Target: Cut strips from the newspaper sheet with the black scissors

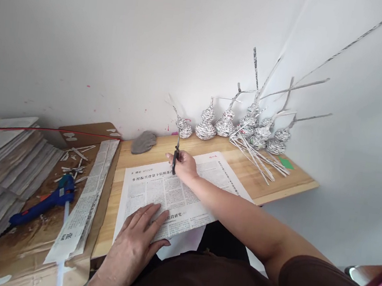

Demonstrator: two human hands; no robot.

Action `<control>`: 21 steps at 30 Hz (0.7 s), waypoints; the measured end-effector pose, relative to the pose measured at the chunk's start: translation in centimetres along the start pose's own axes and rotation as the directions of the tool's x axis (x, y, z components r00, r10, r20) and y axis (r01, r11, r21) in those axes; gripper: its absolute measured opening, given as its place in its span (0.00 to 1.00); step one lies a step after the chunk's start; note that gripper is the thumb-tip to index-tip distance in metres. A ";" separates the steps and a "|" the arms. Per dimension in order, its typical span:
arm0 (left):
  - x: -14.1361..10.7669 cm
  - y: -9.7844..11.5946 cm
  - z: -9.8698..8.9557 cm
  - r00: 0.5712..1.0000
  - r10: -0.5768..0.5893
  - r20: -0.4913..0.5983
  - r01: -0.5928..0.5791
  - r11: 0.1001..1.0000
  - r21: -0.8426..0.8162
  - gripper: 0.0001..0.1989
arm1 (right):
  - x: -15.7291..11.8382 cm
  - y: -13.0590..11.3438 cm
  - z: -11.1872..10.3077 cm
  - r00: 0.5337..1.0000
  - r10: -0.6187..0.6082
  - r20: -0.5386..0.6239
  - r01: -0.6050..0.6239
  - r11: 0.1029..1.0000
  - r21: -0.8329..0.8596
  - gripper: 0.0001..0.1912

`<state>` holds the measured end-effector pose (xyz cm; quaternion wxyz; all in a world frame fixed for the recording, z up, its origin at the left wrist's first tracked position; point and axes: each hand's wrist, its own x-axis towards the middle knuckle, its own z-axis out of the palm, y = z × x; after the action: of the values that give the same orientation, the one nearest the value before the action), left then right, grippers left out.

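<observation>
A sheet of newspaper (157,194) lies on the wooden table, its near edge hanging over the table's front. My left hand (141,232) rests on its lower left part, fingers stretched out and the thumb apart at the near edge. My right hand (185,164) is closed around the dark handles of a pair of scissors (176,155) above the sheet's far edge. The scissors stand almost edge-on to me, blades pointing at the wall, so I cannot tell whether the blades are apart.
Several woven paper gourds (206,125) stand along the wall, with thin paper rods (253,157) beside them. A grey cloth (144,142) lies behind the sheet. To the left are a blue glue gun (46,204), newspaper strips (80,208), cardboard (24,252) and a newspaper stack (2,171).
</observation>
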<state>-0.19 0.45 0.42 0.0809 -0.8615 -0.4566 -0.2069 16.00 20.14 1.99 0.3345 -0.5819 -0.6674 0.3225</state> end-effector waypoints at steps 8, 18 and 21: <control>-1.1 -1.0 -0.3 0.999 0.027 -0.035 -0.026 0.999 0.031 0.26 | 0.4 2.7 -11.0 0.994 0.095 0.049 -0.069 0.920 -0.386 0.17; -1.6 -1.7 -0.1 1.000 0.020 -0.012 -0.020 0.999 0.033 0.28 | 0.4 7.2 -18.5 0.982 0.141 -0.125 -0.188 0.666 -0.722 0.18; -1.6 -1.9 0.0 0.999 0.025 -0.029 -0.024 0.999 0.045 0.29 | 0.1 7.5 -18.8 0.990 0.062 -0.126 -0.136 0.646 -0.751 0.18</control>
<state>-2.55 0.26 -0.35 0.1095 -0.8618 -0.4493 -0.2085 35.69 21.87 6.54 0.0723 -0.7178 -0.6925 0.0061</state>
